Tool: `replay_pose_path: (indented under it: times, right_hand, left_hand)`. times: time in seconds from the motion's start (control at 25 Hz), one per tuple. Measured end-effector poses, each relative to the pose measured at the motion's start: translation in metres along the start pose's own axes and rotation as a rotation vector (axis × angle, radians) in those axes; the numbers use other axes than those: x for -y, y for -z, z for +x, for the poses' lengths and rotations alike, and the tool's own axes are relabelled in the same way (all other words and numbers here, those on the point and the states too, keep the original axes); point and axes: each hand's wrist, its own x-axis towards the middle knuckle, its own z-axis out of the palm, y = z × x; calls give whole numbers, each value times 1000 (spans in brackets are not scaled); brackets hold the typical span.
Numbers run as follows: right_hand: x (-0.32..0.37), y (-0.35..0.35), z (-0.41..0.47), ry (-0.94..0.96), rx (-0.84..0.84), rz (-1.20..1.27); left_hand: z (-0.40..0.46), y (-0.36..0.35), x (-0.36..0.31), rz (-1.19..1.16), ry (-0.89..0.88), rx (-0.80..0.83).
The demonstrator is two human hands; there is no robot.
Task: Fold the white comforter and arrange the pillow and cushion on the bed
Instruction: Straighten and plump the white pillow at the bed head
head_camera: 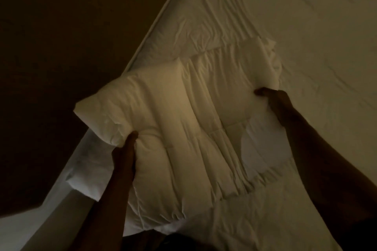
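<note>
Left hand (124,149) and right hand (275,104) each clutch opposite edges of the folded comforter (183,118) near the bed's (306,47) left edge; soft, bulky, light, best gripped at its edges.

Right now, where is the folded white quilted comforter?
In the head view the folded white quilted comforter sits mid-frame over the white bed sheet, near the bed's left edge, gripped by the left hand and right hand.
</note>
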Motion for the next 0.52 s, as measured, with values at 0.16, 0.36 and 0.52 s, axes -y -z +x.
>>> replay_pose_path:
  times: [0.16,0.36,0.52]
  right_hand:
    - [81,-29,52,91,42,-52]
    - [187,-70,108,275,104,-101]
    - [262,-103,139,532,40,-20]
  left_hand:
    - [26,-35,-26,-169,-12,-18]
    - [46,-90,-45,-413,-76,-60]
    - [48,-135,-50,-563,-29,-123]
